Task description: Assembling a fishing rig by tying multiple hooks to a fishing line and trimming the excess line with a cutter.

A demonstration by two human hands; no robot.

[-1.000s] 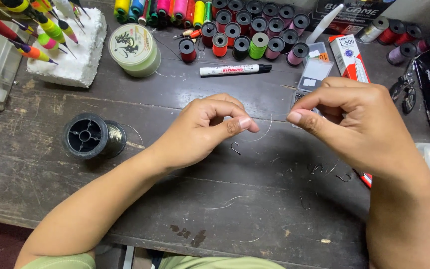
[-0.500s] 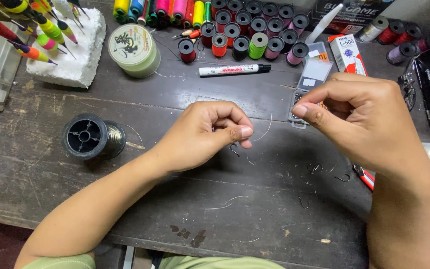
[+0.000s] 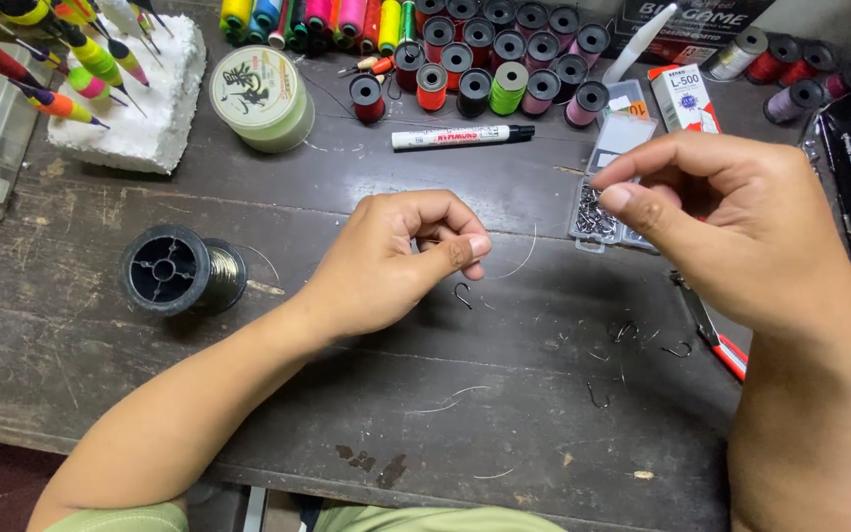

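While pinched in left hand (image 3: 391, 261), fishing hook (image 3: 462, 295) hangs, shank upright, bend lowest.

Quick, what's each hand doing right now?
Left hand: pinched shut on thin fishing line.
Right hand: fingertips pinched closed; what they hold cannot be told.

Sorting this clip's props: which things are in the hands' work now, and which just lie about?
In hand: left hand and right hand, each pinching the thin line; fish hook just below the left fingers.

Lying about: black spool, marker, thread bobbins, floats, hook box.
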